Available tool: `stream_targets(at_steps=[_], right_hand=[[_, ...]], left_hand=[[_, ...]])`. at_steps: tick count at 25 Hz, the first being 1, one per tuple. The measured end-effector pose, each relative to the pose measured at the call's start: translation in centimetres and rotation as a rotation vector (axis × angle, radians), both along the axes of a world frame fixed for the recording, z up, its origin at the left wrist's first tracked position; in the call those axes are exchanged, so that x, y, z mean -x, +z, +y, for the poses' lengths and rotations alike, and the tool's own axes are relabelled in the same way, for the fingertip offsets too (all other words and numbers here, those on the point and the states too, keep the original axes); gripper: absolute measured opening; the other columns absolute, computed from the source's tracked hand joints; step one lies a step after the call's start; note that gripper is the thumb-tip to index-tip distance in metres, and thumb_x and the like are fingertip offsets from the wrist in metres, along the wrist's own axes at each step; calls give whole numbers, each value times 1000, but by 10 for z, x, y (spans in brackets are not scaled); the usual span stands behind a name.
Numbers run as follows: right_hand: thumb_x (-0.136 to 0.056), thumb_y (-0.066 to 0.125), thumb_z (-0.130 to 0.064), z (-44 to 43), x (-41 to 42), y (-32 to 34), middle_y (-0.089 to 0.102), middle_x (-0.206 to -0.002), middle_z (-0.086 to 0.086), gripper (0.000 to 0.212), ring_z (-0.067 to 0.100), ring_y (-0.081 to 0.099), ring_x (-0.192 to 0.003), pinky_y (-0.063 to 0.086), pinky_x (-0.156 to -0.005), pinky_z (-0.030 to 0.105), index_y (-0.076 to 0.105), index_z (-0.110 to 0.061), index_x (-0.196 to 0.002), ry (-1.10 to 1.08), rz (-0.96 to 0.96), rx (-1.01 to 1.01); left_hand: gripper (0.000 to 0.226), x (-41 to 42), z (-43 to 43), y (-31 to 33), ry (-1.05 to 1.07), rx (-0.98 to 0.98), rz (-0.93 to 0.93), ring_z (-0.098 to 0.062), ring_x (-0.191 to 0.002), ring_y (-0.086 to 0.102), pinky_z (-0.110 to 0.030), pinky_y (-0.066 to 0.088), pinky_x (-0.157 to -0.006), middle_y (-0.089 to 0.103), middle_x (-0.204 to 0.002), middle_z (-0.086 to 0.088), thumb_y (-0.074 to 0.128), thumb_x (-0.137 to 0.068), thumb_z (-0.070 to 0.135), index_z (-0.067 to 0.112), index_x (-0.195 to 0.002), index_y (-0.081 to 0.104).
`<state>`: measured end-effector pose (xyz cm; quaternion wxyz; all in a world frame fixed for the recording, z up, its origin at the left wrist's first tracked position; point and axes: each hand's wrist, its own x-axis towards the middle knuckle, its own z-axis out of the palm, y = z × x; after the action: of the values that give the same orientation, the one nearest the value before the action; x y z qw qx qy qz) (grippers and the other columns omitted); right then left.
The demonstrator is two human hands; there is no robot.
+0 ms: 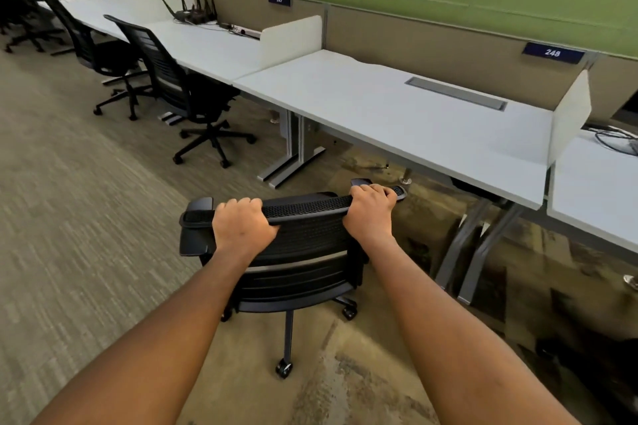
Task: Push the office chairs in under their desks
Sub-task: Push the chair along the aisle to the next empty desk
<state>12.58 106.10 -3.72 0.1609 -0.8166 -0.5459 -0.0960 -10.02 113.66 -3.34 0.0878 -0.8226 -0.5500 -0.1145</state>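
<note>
A black mesh-backed office chair [303, 252] stands on the carpet in front of the white desk [397, 114] labelled 248, a short way out from its front edge. My left hand [243, 226] grips the top rim of the backrest near its left end. My right hand [371, 210] grips the same rim near its right end. Both arms are stretched out. The chair's seat is hidden behind the backrest. Two more black chairs [179, 86] [93, 41] sit at the desks further left, their seats partly under the desktops.
Grey metal desk legs [476, 245] stand right of the chair, another pair [293, 155] to its left. A white divider panel [569, 117] ends the desk. A router with antennas [193, 12] and cables lie on the neighbouring desk. Open carpet stretches to the left.
</note>
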Motion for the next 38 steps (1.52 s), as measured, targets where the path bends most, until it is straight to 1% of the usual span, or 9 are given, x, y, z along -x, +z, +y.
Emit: stream_targets(at_steps=[5, 9, 15, 17, 21, 27, 31, 35, 38], right_hand=[[-74, 62, -18, 31, -74, 19, 54, -117, 3, 39, 29, 40, -120, 23, -101, 48, 51, -18, -111, 91, 65, 260], [-73, 64, -16, 49, -119, 24, 50, -123, 3, 49, 27, 36, -123, 18, -106, 49, 48, -17, -119, 194, 88, 306], [-74, 65, -18, 76, -158, 27, 50, -126, 3, 51, 27, 36, -124, 17, -108, 52, 47, -19, -122, 206, 91, 328], [-77, 62, -14, 86, -169, 28, 50, -125, 3, 45, 28, 37, -124, 18, -107, 52, 48, -19, -120, 184, 89, 315], [-82, 51, -3, 102, -186, 26, 49, -125, 7, 39, 30, 38, -123, 17, -106, 52, 47, -16, -119, 144, 91, 314], [-85, 49, -4, 118, -203, 26, 48, -126, 9, 36, 30, 38, -122, 19, -107, 55, 46, -15, -119, 132, 80, 297], [-83, 51, -3, 126, -206, 25, 47, -125, 10, 36, 31, 37, -121, 19, -107, 58, 45, -14, -117, 155, 85, 281], [-80, 63, -13, 127, -206, 23, 39, -136, 11, 57, 32, 31, -128, 16, -109, 59, 37, -15, -130, 185, 85, 309], [-79, 67, -21, 119, -201, 20, 23, -149, 14, 84, 35, 17, -138, 10, -114, 56, 17, -13, -146, 185, 58, 318]], left_hand=[[42, -64, 34, -1, -2, 14, -11, -25, -78, 61, -36, 44, -71, 66, -75, 0, 58, -69, 62, 22, -78, 66], [45, -102, 60, 1, -25, 18, -35, -27, -83, 62, -38, 45, -75, 69, -83, -2, 58, -74, 62, 20, -85, 67], [90, -133, 89, 11, -140, 100, -17, -25, -101, 58, -41, 42, -89, 66, -99, -1, 43, -57, 95, 20, -104, 63], [88, -136, 97, 9, -291, 73, -142, -25, -110, 54, -44, 35, -101, 64, -109, -2, 39, -66, 90, 19, -113, 62], [58, -150, 111, 8, -402, 72, -260, -23, -111, 54, -42, 38, -101, 67, -111, -2, 51, -84, 65, 17, -114, 66], [53, -171, 127, 6, -329, 138, -269, -24, -115, 52, -43, 37, -99, 65, -117, -1, 54, -87, 57, 20, -124, 63], [52, -183, 128, -2, -192, 130, -284, -27, -129, 43, -47, 22, -112, 57, -134, -5, 49, -92, 53, 22, -134, 55], [56, -190, 126, 0, -103, 215, -237, -34, -142, 27, -49, 8, -118, 43, -148, -11, 43, -95, 52, 23, -142, 45], [63, -188, 115, 0, -70, 242, -228, -37, -147, 13, -49, 3, -120, 28, -156, -17, 39, -97, 52, 17, -149, 30]])
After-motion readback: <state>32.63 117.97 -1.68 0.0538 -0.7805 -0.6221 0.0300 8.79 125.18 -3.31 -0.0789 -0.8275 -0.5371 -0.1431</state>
